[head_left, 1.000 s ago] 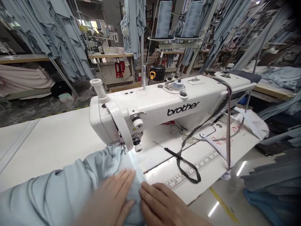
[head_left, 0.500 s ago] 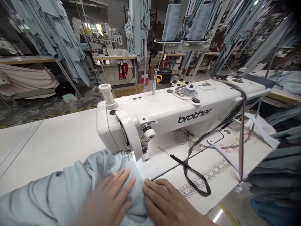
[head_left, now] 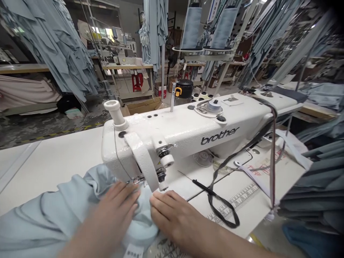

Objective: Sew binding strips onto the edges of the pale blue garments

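Note:
A light blue garment (head_left: 67,204) lies bunched on the bed of a white sewing machine (head_left: 150,125), with its edge under the presser foot (head_left: 144,182). My left hand (head_left: 114,208), partly blurred, rests on the cloth just left of the foot, fingers stretched over it. To the right of the foot, my right hand (head_left: 172,211) has its fingers together, closed on the garment's edge; its thumb is hidden. Below the hands a white label (head_left: 133,251) shows on the cloth. A thin-shafted tool with a black handle (head_left: 200,184) lies on the bed to the right.
A dark strap (head_left: 233,215) hangs from the machine and loops over the printed ruler (head_left: 248,193). Two blue thread cones (head_left: 192,27) stand behind. White cloth (head_left: 294,147) lies right, beside stacked blue-grey pieces (head_left: 309,186). Hanging garments (head_left: 48,43) fill the left background.
Both hands have moved forward toward the presser foot, the cloth bunching between them. My left fingers have drawn closer together. The white label has come into view, and the camera view has shifted slightly.

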`<state>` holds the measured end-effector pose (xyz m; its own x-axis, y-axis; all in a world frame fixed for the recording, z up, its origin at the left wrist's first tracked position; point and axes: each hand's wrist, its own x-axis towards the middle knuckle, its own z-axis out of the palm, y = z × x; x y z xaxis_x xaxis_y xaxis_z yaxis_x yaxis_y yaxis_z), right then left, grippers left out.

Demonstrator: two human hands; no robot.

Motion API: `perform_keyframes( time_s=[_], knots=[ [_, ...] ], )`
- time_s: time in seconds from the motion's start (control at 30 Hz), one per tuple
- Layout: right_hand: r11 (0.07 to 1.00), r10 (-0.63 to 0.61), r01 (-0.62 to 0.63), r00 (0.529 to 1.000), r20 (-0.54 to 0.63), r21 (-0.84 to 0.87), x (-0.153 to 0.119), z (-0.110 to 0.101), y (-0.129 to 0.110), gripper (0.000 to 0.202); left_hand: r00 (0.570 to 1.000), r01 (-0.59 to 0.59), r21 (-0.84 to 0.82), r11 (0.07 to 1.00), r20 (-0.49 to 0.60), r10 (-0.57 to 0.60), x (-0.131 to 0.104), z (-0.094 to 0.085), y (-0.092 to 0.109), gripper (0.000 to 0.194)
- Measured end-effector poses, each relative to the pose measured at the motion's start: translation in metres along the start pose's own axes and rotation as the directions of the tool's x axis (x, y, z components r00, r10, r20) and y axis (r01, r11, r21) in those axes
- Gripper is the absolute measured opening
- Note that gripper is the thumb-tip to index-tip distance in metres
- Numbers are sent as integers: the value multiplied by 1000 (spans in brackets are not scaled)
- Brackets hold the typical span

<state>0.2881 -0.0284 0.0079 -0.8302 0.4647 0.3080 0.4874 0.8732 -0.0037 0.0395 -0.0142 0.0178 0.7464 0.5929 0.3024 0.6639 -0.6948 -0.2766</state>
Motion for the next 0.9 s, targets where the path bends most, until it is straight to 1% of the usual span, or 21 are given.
perform_keyframes(
  time_s=[0.1, 0.17, 0.23, 0.33, 0.43, 0.5, 0.57, 0.67, 0.73, 0.83, 0.9],
  knots=[
    [999, 44, -43, 998, -37, 25, -6, -2, -6, 24, 999, 28, -13, 1000, -38, -29, 2, 0, 19, 42],
    [997, 65, -62, 995, -73, 39, -12, -5, -9, 26, 997, 66, -30, 997, -33, -67, -3, 4, 30, 45],
    [996, 72, -66, 993, -90, 60, -15, -6, -12, 28, 997, 82, -56, 995, -4, -82, -11, 9, 34, 47],
    [993, 83, -75, 992, -93, 90, -14, -5, -11, 24, 992, 124, -122, 985, 32, -121, -18, 14, 32, 51],
    [990, 91, -86, 995, -36, 112, -7, -2, -7, 18, 987, 157, -157, 975, 43, -152, -17, 14, 23, 48],
    [986, 91, -92, 996, 9, 138, -1, 1, -2, 17, 987, 156, -132, 979, 46, -152, -12, 13, 17, 44],
    [981, 97, -100, 995, 26, 166, 3, 3, 1, 17, 991, 135, -82, 988, 33, -132, -6, 12, 13, 43],
    [978, 119, -117, 993, 1, 175, 6, 7, 4, 20, 996, 83, -48, 995, -12, -84, -2, 8, 15, 43],
    [978, 129, -122, 991, -31, 170, 5, 9, 4, 23, 996, 81, -53, 995, -39, -83, -3, 6, 20, 43],
    [976, 141, -126, 987, -73, 175, 3, 11, 4, 26, 993, 117, -85, 989, -23, -120, -8, 6, 25, 44],
    [975, 153, -134, 984, -95, 180, 3, 11, 4, 28, 991, 132, -113, 985, -1, -133, -11, 8, 24, 44]
  ],
)
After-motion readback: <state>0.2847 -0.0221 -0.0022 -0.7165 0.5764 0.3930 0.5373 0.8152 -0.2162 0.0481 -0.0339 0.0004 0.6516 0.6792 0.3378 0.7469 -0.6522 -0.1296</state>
